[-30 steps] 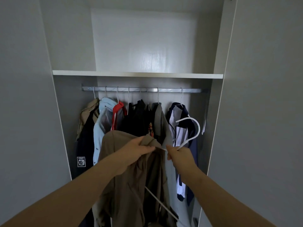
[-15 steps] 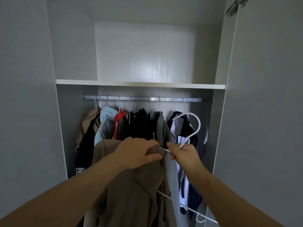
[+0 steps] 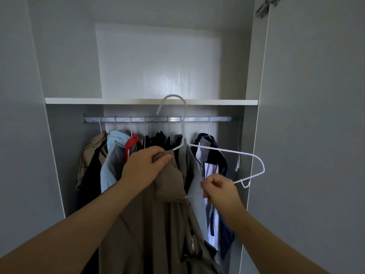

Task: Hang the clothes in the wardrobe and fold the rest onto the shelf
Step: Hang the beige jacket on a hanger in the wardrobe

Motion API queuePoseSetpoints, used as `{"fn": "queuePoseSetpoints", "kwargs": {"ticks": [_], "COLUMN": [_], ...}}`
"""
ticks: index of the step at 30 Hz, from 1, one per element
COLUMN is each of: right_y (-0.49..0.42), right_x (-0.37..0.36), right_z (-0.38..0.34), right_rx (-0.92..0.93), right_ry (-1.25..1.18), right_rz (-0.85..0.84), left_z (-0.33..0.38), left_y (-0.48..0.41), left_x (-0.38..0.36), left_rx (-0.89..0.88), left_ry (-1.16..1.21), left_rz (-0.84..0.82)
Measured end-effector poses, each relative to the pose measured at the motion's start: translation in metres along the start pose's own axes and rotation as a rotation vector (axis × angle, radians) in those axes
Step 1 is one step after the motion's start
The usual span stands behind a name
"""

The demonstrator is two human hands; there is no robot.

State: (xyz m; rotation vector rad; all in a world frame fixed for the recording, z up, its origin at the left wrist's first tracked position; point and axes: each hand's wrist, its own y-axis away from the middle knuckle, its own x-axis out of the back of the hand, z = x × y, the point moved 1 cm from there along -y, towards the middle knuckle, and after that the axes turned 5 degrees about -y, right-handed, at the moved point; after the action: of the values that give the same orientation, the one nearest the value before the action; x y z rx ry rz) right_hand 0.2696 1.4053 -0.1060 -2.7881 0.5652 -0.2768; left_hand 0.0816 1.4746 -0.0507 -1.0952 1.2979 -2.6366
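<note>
At the open wardrobe, my left grip (image 3: 144, 171) is clamped on the collar of a tan coat (image 3: 146, 230). The fingers curl over the fold to carry its weight, so the cloth hangs slack and straight down in front of me. Its long axis is vertical and its hem is out of sight below the frame. My right grip (image 3: 220, 189) pinches the bottom wire of a white hanger (image 3: 182, 133), thumb and fingers closed on it. I judge this steadies the hanger while it goes into the coat. The hanger stands upright, hook on top and opening to my left. Its long axis runs left to right, dipping toward the right. Its left shoulder runs under the collar beside my left grip, while the right shoulder juts bare toward the door (image 3: 316, 145), so the coat looks only half on. Dressing that second shoulder appears to be the step in hand, with hanging to come after. Just behind, shirts and jackets (image 3: 114, 153) crowd the rail (image 3: 156, 119) on wire hooks, with a gap between the grey one and the navy-and-white one at the right. In this view the hook crosses the rail and reaches the edge of the shelf (image 3: 98, 101), yet it is nearer me and caught on nothing. The shelf's top is hidden from this angle.
</note>
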Motion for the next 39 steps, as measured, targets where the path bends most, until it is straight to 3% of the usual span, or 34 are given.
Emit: {"fn": "queuePoseSetpoints", "kwargs": {"ticks": [3, 5, 13, 22, 25, 28, 31, 33, 35, 39], "right_y": [-0.004, -0.002, 0.003, -0.001, 0.002, 0.001, -0.005, -0.007, -0.009, -0.008], "right_x": [-0.003, -0.006, -0.026, -0.010, 0.001, 0.016, 0.024, 0.024, 0.024, 0.023], "right_z": [0.025, 0.033, 0.033, 0.055, 0.059, 0.061, 0.062, 0.054, 0.044, 0.031], "right_rx": [-0.220, -0.266, -0.141, -0.190, -0.289, -0.364, -0.489, -0.562, -0.537, -0.590], "right_ry": [0.234, 0.274, 0.442, 0.758, 0.855, 0.702, 0.092, -0.223, -0.345, -0.343], "right_rz": [-0.187, -0.245, -0.550, -0.394, -0.380, -0.213, -0.050, -0.032, -0.040, -0.086], "left_z": [0.005, 0.014, 0.040, 0.017, 0.011, 0.002, -0.018, -0.033, -0.042, -0.050], "left_y": [-0.007, -0.010, -0.015, -0.008, -0.004, 0.000, 0.003, 0.007, 0.012, 0.019], "left_x": [0.009, 0.015, 0.029, 0.054, 0.065, 0.078, 0.086, 0.086, 0.089, 0.095], "left_rx": [0.031, 0.018, -0.073, -0.049, -0.046, -0.064, -0.026, -0.014, -0.011, -0.034], "left_ry": [0.111, 0.155, 0.264, 0.188, 0.179, 0.117, 0.079, 0.071, 0.038, -0.100], "left_rz": [0.037, 0.029, 0.001, 0.044, 0.057, 0.071, 0.063, 0.038, 0.036, 0.061]}}
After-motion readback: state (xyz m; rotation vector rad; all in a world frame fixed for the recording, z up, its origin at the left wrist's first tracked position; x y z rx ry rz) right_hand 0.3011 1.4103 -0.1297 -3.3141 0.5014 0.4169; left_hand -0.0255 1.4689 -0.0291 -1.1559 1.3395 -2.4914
